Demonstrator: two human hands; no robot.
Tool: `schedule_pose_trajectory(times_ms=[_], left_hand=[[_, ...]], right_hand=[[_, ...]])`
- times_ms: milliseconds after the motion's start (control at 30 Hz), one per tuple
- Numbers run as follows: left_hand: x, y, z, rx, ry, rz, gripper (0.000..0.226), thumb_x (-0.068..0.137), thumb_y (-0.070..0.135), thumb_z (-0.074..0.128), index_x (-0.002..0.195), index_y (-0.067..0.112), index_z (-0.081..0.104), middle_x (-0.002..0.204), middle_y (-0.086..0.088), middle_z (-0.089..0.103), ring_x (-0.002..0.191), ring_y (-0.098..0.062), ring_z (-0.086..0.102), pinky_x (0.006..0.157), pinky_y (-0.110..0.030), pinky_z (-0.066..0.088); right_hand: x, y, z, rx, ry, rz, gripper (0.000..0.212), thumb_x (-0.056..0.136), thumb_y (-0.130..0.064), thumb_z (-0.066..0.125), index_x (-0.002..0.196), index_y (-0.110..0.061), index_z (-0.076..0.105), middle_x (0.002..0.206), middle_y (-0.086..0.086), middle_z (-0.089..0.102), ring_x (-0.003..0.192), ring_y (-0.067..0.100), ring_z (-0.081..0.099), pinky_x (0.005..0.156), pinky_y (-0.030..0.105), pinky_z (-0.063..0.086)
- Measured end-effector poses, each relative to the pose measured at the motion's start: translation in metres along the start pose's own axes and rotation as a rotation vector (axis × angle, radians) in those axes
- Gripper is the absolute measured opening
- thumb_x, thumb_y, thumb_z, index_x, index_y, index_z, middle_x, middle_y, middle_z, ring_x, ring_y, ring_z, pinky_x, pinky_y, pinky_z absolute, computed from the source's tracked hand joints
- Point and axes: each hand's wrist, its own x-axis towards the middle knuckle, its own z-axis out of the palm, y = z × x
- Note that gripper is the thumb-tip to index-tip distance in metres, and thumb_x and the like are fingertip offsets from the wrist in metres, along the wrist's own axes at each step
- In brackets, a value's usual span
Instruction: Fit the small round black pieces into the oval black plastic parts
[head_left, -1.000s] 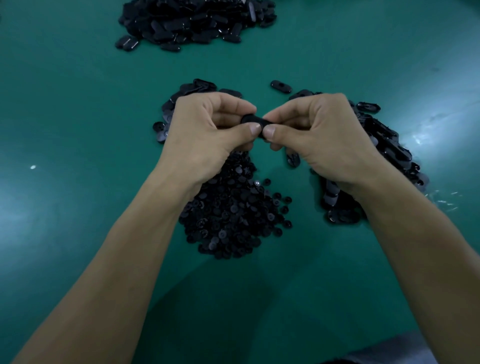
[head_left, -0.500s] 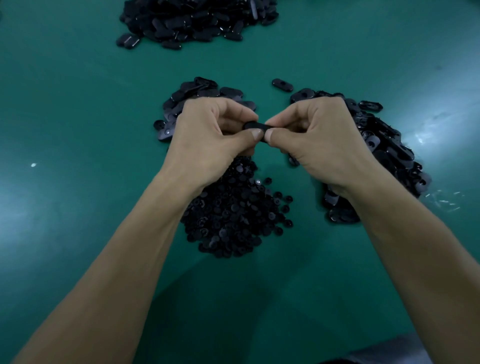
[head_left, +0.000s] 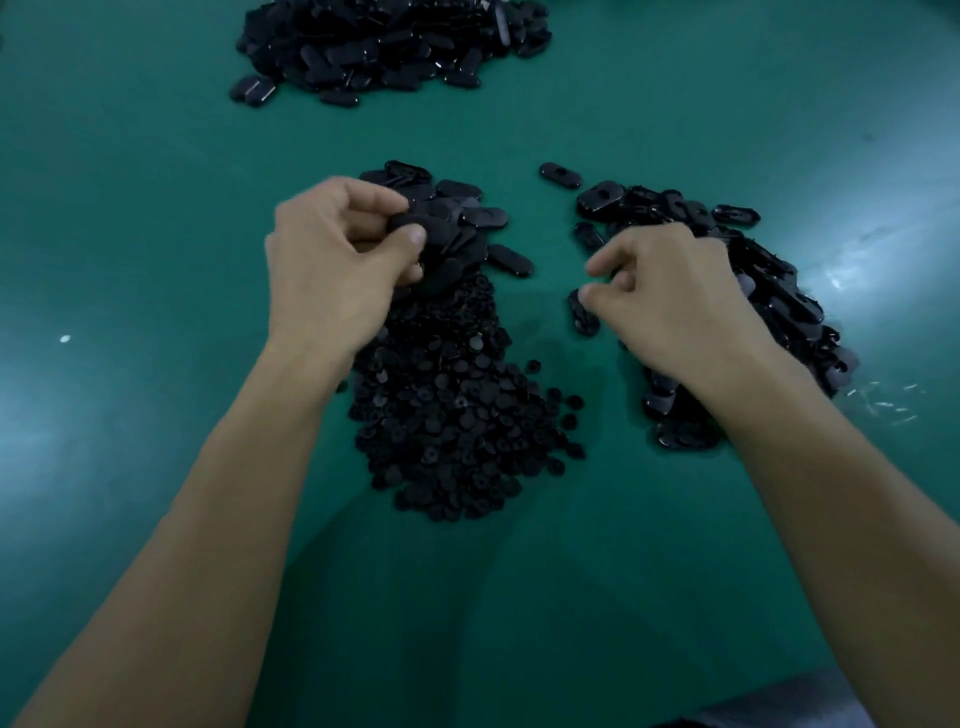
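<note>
We pinch an oval black plastic part (head_left: 415, 228) at our left hand (head_left: 332, 270) fingertips; our right hand (head_left: 670, 312) curls, grasp impossible to tell; a slack pinch could drop the part.

A heap of small round black pieces (head_left: 457, 415) lies at frame centre on the green table top (head_left: 156, 208). A cluster of oval black plastic parts (head_left: 467, 218) touches its upper edge, beside the left hand (head_left: 332, 265), which pinches one oval part (head_left: 415, 228). A second heap of oval parts (head_left: 779, 291) lies centre right, partly under the right hand (head_left: 670, 306). A lone oval part (head_left: 560, 175) lies between their upper ends. A far heap of oval parts (head_left: 395, 47) sits at the top edge, well apart.
</note>
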Motion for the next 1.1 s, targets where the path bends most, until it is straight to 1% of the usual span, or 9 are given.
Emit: schedule_pose_trajectory(times_ms=[67,200,367,467,633,767,867,967,1100], left_hand=[[0.004,-0.004,-0.003,-0.011,0.055,-0.026,0.018,0.086,0.012,0.077,0.095,0.026,0.07,0.088,0.002,0.074,0.068,-0.015,0.076,0.072,-0.034,0.062],[0.008,-0.011,-0.003,-0.014,0.093,-0.066,0.028,0.089,0.009,0.073,0.113,0.023,0.071,0.09,0.009,0.075,0.076,-0.007,0.075,0.073,-0.024,0.059],[0.006,-0.009,0.0,-0.021,0.04,-0.1,0.055,0.09,0.006,0.074,0.141,0.008,0.057,0.132,-0.001,0.066,0.109,0.002,0.067,0.099,-0.023,0.054],[0.0,-0.001,0.003,0.015,0.003,-0.055,0.056,0.09,0.006,0.073,0.143,0.012,0.055,0.139,0.004,0.062,0.118,0.003,0.061,0.101,-0.022,0.053],[-0.012,0.02,0.006,0.011,-0.103,-0.018,0.007,0.093,0.017,0.073,0.099,0.02,0.076,0.084,0.003,0.074,0.074,-0.009,0.071,0.072,-0.028,0.061],[-0.021,0.034,0.01,-0.054,-0.389,-0.119,0.028,0.096,0.034,0.068,0.079,0.012,0.076,0.069,-0.004,0.075,0.056,-0.013,0.069,0.053,-0.021,0.056],[-0.023,0.037,0.011,-0.121,-0.434,-0.114,0.016,0.093,0.023,0.072,0.081,0.014,0.076,0.068,-0.003,0.074,0.055,-0.011,0.068,0.053,-0.019,0.055],[-0.021,0.035,0.009,-0.219,-0.391,-0.115,0.005,0.088,0.011,0.075,0.083,0.012,0.075,0.065,-0.001,0.074,0.056,-0.009,0.069,0.056,-0.019,0.057],[-0.019,0.033,0.008,-0.23,-0.387,-0.091,0.011,0.086,0.002,0.076,0.087,0.013,0.074,0.068,-0.001,0.075,0.061,-0.011,0.072,0.062,-0.019,0.058]], right_hand=[[-0.001,0.001,0.002,-0.095,-0.045,0.05,0.035,0.095,-0.034,0.069,0.123,-0.015,0.064,0.109,0.01,0.065,0.085,0.022,0.065,0.083,0.038,0.058],[-0.004,-0.004,0.009,-0.149,-0.118,0.082,0.038,0.092,-0.034,0.074,0.12,-0.012,0.062,0.111,0.013,0.063,0.093,0.031,0.064,0.087,0.048,0.057],[-0.003,-0.002,0.012,-0.072,-0.118,0.069,0.029,0.093,-0.019,0.073,0.12,-0.018,0.063,0.105,0.005,0.063,0.093,0.022,0.063,0.085,0.04,0.056],[-0.002,0.0,0.014,-0.002,-0.112,0.024,0.021,0.092,-0.015,0.074,0.112,-0.016,0.069,0.089,-0.004,0.064,0.086,0.01,0.063,0.071,0.019,0.049],[-0.011,-0.009,0.015,0.226,0.042,-0.191,0.013,0.092,-0.018,0.074,0.086,-0.029,0.069,0.078,-0.018,0.066,0.077,-0.01,0.061,0.067,0.002,0.043],[-0.015,-0.02,0.018,0.295,0.197,-0.396,0.005,0.09,-0.013,0.074,0.093,-0.017,0.076,0.082,-0.01,0.073,0.077,0.005,0.068,0.072,0.018,0.053],[-0.016,-0.023,0.021,0.272,0.313,-0.499,0.013,0.088,-0.007,0.074,0.098,-0.013,0.079,0.087,-0.004,0.075,0.078,0.004,0.068,0.076,0.017,0.054],[-0.015,-0.022,0.021,0.426,0.211,-0.389,0.025,0.087,-0.004,0.072,0.106,-0.02,0.077,0.091,-0.01,0.075,0.084,0.004,0.071,0.082,0.021,0.057],[-0.013,-0.021,0.016,0.788,0.003,-0.232,0.025,0.085,-0.006,0.067,0.104,-0.022,0.072,0.082,0.0,0.077,0.075,0.01,0.074,0.066,0.019,0.054]])
